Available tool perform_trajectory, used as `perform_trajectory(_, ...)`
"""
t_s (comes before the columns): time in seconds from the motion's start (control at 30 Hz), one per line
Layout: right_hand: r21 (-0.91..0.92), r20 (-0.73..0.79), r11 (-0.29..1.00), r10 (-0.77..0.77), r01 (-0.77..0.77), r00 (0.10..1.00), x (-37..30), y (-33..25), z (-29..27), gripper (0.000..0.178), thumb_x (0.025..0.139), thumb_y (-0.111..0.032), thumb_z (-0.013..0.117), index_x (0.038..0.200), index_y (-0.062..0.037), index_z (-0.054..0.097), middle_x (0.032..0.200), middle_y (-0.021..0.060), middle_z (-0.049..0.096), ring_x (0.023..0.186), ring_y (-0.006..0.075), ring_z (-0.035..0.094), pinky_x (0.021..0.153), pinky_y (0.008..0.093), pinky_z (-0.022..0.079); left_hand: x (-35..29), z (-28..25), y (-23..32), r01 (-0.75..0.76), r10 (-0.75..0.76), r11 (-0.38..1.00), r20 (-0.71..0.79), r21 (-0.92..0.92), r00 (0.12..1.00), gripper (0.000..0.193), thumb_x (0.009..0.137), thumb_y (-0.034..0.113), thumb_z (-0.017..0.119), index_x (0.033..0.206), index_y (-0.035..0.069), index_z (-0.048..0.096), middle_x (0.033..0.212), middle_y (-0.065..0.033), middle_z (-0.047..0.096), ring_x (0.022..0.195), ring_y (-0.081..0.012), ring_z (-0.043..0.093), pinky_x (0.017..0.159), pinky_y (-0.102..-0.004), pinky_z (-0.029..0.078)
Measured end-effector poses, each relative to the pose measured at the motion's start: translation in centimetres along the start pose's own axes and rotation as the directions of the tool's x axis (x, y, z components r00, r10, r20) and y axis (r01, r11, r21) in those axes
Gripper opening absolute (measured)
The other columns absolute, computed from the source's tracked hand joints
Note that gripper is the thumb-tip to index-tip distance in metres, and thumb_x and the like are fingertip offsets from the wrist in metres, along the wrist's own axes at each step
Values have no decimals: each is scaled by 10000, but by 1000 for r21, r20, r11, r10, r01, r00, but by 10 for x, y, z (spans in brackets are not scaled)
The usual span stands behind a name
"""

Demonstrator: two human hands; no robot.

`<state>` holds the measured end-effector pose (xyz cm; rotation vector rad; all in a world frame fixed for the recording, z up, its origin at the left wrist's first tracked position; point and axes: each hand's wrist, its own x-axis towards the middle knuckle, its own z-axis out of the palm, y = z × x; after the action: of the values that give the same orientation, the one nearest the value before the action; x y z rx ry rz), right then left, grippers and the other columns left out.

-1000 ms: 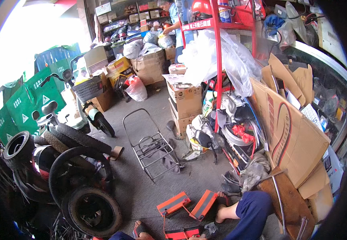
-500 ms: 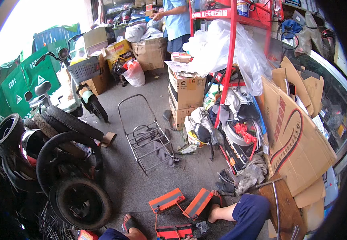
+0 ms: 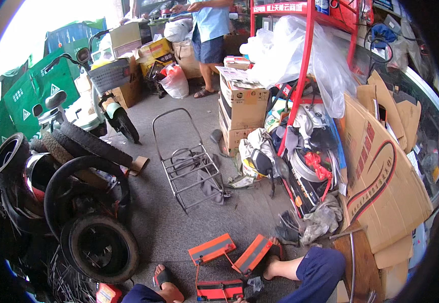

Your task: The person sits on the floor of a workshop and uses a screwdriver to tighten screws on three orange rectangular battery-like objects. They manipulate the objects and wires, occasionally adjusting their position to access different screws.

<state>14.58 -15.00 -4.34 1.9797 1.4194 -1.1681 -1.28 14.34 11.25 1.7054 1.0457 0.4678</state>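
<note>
Between my sandalled feet on the floor lie three orange-and-black batteries joined by thin red wires. The left battery [image 3: 212, 249] and the right battery [image 3: 252, 254] lie at angles with a grey band on top. The near battery [image 3: 220, 291] sits closest to me at the lower edge. Fingertips of what seems to be my right hand [image 3: 240, 300] just show at the bottom edge, by the right end of the near battery. Most of that hand is cut off, so its grip is hidden. My left hand is out of the picture.
Used tyres [image 3: 103, 248] are heaped on the left. A metal rack [image 3: 191, 174] stands mid-floor. Flattened cardboard [image 3: 381, 177] leans at right beside a red shelf frame [image 3: 300, 76]. A scooter [image 3: 110, 111] is parked behind. A person [image 3: 210, 35] in a blue shirt stands at the back.
The person at the back has shifted left, and their legs and a sandal now show. My view has tilted slightly. The batteries keep their places.
</note>
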Motion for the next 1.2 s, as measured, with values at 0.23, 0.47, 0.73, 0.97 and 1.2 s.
perform_trajectory(0.23,-226,-148,966,93,-125,985,-17,-26,-25,688,874,-304,438,1502,-26,391,1511,324,370,1409,467,359,1129,565,298,-6,-9,-10,33,-33,999,-23,-6,999,330,885,337,632,1042,57,556,954,-169,619,848,-342,635,729,-461,512)
perform_trajectory(0.47,-130,-96,991,26,-38,995,6,-5,14,606,876,-310,459,1436,-82,500,1457,193,488,1330,381,475,1047,538,381,-21,-4,-8,18,-19,997,-17,-72,1000,346,893,337,635,1071,52,555,985,-175,625,877,-346,638,755,-461,518)
perform_trajectory(0.73,701,-588,660,322,269,742,-141,-110,-77,258,880,-225,560,1067,-62,630,1051,142,618,945,257,610,785,404,477,-120,38,-51,198,-162,925,136,-323,977,365,902,337,639,1105,45,555,1021,-181,631,911,-351,641,785,-461,524)
perform_trajectory(0.97,449,-850,453,482,770,211,-168,-235,-56,349,836,-59,701,569,-37,478,531,89,463,429,182,451,437,325,340,-219,2,-54,-299,270,954,342,31,900,536,853,258,658,1310,18,513,1234,-231,570,1120,-398,553,972,-479,449)
perform_trajectory(1.2,372,-893,439,410,818,186,-179,-245,-68,390,827,27,706,558,-36,432,527,75,467,437,185,458,463,324,371,-214,26,-53,-173,282,953,528,-247,801,405,741,310,688,977,-5,596,818,-174,618,789,-403,619,700,-444,499)
